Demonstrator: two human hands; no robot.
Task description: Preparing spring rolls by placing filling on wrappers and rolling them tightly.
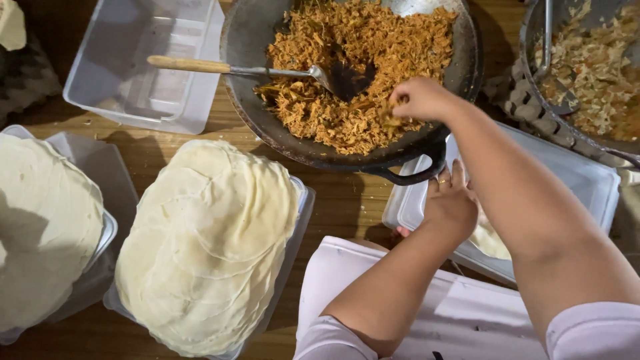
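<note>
Over the dark wok [267, 127] at the top of the view, the right hand [420, 99] is bunched, its fingertips pinching a small clump of the orange shredded filling [360, 60] at the near side of the heap. That filling fills most of the wok, with a bare dark patch at its middle. A metal spoon with a wooden handle [233, 67] lies across the wok's left rim; its long axis runs nearly level from left to right, handle end pointing left out over the clear plastic tub [133, 67], bowl end pointing right and resting in the bare patch, near the right hand but not touching it.

Below the wok's handle, the left hand [450, 203] lies flat, fingers stretched out and pointing away from the person, resting on a thin pale wrapper [490, 240] inside a shallow white tray [573, 173]. It grips nothing.

On the wooden bench [347, 200], a tall stack of round pale wrappers [207, 247] sits on a clear tray left of the arms, with a second stack [47, 227] just beside it at the left edge. A second pan of paler filling [593, 73] stands at the top right.
</note>
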